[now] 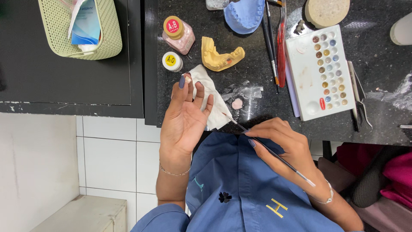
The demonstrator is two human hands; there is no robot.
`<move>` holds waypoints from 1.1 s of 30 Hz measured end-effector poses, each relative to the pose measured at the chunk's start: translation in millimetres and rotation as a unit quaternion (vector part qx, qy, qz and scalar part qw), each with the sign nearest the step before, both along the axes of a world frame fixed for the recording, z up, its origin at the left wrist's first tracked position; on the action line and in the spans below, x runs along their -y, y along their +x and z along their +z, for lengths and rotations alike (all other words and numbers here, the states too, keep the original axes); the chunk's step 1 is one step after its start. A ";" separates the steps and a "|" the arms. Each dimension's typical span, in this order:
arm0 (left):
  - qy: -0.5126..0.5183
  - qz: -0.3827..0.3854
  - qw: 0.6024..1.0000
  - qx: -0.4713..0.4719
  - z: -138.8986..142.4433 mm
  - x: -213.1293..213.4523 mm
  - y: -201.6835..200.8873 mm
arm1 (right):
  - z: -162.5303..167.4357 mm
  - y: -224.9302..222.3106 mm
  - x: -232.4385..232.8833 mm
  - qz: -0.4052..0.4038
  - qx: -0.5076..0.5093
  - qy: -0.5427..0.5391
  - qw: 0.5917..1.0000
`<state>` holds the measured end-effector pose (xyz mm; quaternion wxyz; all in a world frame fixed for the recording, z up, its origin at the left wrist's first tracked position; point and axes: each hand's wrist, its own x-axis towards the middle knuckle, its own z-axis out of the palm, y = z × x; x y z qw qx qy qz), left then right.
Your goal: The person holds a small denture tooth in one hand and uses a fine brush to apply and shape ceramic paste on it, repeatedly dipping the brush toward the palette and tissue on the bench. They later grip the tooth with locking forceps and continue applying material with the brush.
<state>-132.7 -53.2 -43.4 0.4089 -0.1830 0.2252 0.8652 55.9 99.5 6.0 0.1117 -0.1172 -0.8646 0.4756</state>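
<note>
Here, starting at the far left, the pale green basket [109,41] sits off on the side counter with a blue packet in it, out of my way. Closer in, the pink powder bottle [179,36] and the small white jar [172,61] stand together just beyond my fingertips, and the yellow jaw cast [221,57] lies just to their right, all near enough that I need not lean.

My left hand [184,118] is raised palm up over the counter edge, fingers loosely spread rather than clenched; thumb and forefinger pinch a tiny pale piece [188,79] at their tips (too small to tell what it is exactly). I hold it high and turned toward me, I judge, so its surface faces the brush. The white tissue [214,103] lies under and behind that hand, touching it.

Right of it, a small pink dab [237,103] sits on a wet glass slab [244,92], kept near the brush tip.

My right hand [285,148] is closed in a pen grip around the thin brush [266,148], its tip pointing at the tissue, just short of my left hand.

Further right lies the white palette [300,77] of colour wells, with spare brushes [272,47] beside it.
</note>
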 end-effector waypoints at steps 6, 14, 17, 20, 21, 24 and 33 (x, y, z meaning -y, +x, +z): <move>0.008 -0.001 1.000 -0.025 2.7 3.4 -1.0 | 16.5 12.2 -21.3 0.014 0.028 0.024 0.999; 0.017 -0.026 0.999 -0.029 13.4 -3.9 24.2 | -29.3 -27.4 -10.5 -0.126 -0.071 -0.168 0.975; 0.014 -0.037 0.999 -0.007 12.8 -6.1 29.2 | -50.0 -31.8 -7.4 -0.182 -0.081 -0.157 0.967; 0.013 -0.040 0.999 0.008 10.5 -6.0 31.7 | -56.2 -29.3 -6.7 -0.212 -0.077 -0.136 0.965; 0.008 -0.042 0.999 0.011 9.3 -6.4 31.8 | -56.2 -28.8 -6.2 -0.218 -0.072 -0.127 0.965; -0.001 -0.043 0.999 0.015 5.9 -8.5 30.8 | -53.2 -29.8 -4.1 -0.218 -0.062 -0.100 0.969; -0.005 -0.044 0.999 0.010 5.1 -8.9 31.4 | -47.3 -34.5 -1.4 -0.220 -0.051 -0.044 0.973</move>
